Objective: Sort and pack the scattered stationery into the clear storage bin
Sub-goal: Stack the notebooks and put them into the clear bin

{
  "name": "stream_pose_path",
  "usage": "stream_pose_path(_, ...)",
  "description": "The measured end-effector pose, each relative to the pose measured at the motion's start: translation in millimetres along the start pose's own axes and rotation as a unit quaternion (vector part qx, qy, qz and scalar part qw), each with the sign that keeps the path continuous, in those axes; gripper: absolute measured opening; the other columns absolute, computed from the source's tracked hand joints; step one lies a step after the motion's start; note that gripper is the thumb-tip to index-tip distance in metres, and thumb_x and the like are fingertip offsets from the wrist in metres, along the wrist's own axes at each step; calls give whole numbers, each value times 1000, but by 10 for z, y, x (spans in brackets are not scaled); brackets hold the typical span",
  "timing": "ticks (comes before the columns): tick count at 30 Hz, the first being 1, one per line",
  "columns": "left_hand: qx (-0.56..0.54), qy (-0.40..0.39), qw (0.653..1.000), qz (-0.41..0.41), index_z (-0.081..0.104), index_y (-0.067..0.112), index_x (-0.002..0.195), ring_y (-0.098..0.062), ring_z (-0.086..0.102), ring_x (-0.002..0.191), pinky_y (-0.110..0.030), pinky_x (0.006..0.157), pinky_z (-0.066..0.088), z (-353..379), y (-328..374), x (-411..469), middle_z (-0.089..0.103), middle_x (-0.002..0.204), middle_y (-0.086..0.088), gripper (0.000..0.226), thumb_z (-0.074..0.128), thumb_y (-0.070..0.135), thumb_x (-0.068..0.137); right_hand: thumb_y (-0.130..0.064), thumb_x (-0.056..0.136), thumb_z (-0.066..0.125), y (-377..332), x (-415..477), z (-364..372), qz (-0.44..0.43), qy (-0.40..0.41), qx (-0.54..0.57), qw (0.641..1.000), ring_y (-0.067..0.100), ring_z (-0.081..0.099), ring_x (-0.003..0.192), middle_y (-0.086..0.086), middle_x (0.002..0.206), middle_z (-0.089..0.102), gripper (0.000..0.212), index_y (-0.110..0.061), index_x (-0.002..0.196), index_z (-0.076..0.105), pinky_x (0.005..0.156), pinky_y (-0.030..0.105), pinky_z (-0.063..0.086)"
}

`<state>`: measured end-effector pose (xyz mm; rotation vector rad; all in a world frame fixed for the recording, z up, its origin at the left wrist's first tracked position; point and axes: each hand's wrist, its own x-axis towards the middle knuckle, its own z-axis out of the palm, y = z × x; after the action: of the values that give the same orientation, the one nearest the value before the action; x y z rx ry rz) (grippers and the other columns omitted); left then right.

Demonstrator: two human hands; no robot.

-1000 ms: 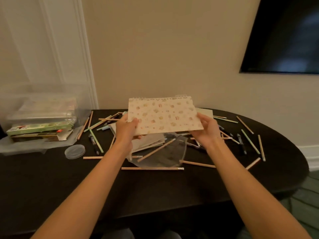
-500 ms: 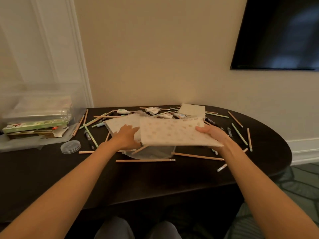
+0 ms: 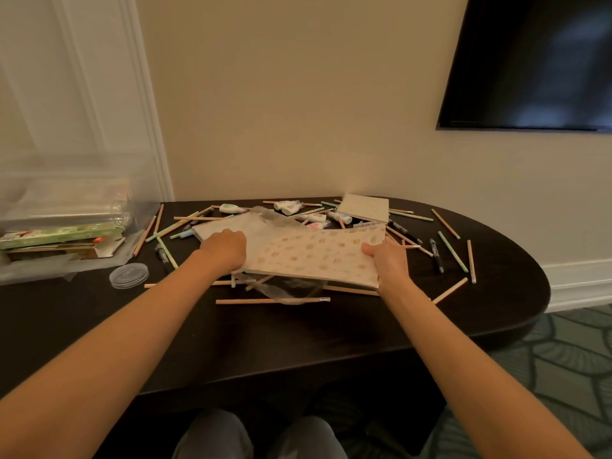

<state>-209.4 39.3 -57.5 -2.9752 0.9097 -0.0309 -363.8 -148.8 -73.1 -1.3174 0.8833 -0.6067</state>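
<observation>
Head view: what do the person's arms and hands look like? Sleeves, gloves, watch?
The left forearm and right forearm are bare to the frame edge, with no sleeves in view. The left hand and right hand are ungloved, with no watch, bracelet or ring visible. Grey trousers show at the bottom edge.

Dark oval table (image 3: 231,332) carries scattered pencils (image 3: 265,301), clear storage bin (image 3: 66,207), round lid (image 3: 129,275).

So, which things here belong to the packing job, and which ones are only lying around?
Belong to the job:
- patterned notebook, held by left hand and right hand
- clear storage bin
- scattered pencils
- black pens
- small notebook at the back

Only lying around:
- wall screen
- carpet
- probably the plastic wrap
</observation>
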Motion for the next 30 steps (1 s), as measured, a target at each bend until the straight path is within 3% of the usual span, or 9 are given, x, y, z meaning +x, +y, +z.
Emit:
stream_pose_path(4, 67, -7, 998, 6, 49, 7, 119, -25, 52, 108, -31, 83, 43, 12, 46, -69, 52, 117, -11, 25, 42, 9, 96, -4, 92, 52, 175, -44, 187, -9, 57, 54, 997, 26, 57, 110, 7, 126, 55, 40, -14, 131, 48, 94, 44, 49)
stream_pose_path(7, 84, 12, 996, 26, 49, 6, 119, -27, 53, 109, -32, 84, 45, 41, 86, -76, 52, 118, -13, 25, 44, 8, 95, -7, 94, 49, 273, -133, 445, -27, 67, 87, 994, 26, 55, 114, 9, 132, 51, 47, -16, 139, 38, 95, 44, 48)
stream_pose_path(10, 73, 26, 996, 38, 50, 6, 117, -27, 54, 106, -32, 81, 44, 19, 86, -90, 52, 116, -13, 23, 44, 8, 95, -7, 97, 42, 288, -244, 786, -7, 17, 134, 991, 25, 53, 117, 7, 136, 47, 54, -19, 146, 23, 96, 42, 48)
stream_pose_path(16, 23, 6, 999, 37, 52, 8, 112, -24, 55, 99, -32, 79, 43, 85, 29, -57, 55, 112, -10, 22, 38, 15, 98, 4, 95, 28, 285, -307, 1126, 121, -108, 178, 971, 36, 54, 116, 19, 132, 52, 46, -8, 139, 36, 79, 47, 49)
stream_pose_path(19, -35, 44, 998, 29, 54, 7, 103, -24, 51, 90, -32, 73, 39, 117, 45, 37, 56, 108, -11, 23, 35, 20, 99, 7, 94, 31, 307, -267, 1040, 151, -148, 153, 965, 41, 51, 119, 24, 133, 49, 47, -3, 140, 33, 88, 49, 47)
stream_pose_path(22, -65, 95, 992, 55, 52, 6, 113, -26, 52, 102, -33, 75, 40, 125, 142, 198, 55, 117, -12, 26, 36, 21, 99, 9, 95, 33, 319, -225, 987, 154, -179, 152, 960, 41, 51, 119, 24, 132, 50, 47, -3, 140, 34, 89, 50, 46)
stream_pose_path(25, -88, 155, 978, 113, 43, 15, 137, -25, 39, 128, -36, 94, 43, 150, 264, 403, 40, 143, -9, 38, 40, 17, 99, 8, 95, 34, 289, -172, 994, 155, -198, 156, 955, 41, 53, 117, 23, 131, 51, 45, -4, 139, 35, 89, 50, 47)
stream_pose_path(27, -73, 192, 970, 130, 50, 16, 133, -22, 42, 127, -33, 94, 45, 148, 328, 543, 46, 138, -6, 36, 46, 15, 97, 8, 95, 35, 270, -120, 1022, 160, -203, 155, 954, 41, 54, 116, 24, 129, 52, 46, -4, 139, 35, 89, 50, 48)
stream_pose_path(30, -74, 204, 970, 108, 62, 13, 119, -21, 57, 108, -28, 78, 45, 109, 379, 683, 61, 118, -6, 27, 48, 23, 98, 8, 95, 36, 269, -85, 1095, 161, -204, 145, 955, 41, 56, 112, 24, 125, 55, 45, -5, 138, 35, 92, 50, 49)
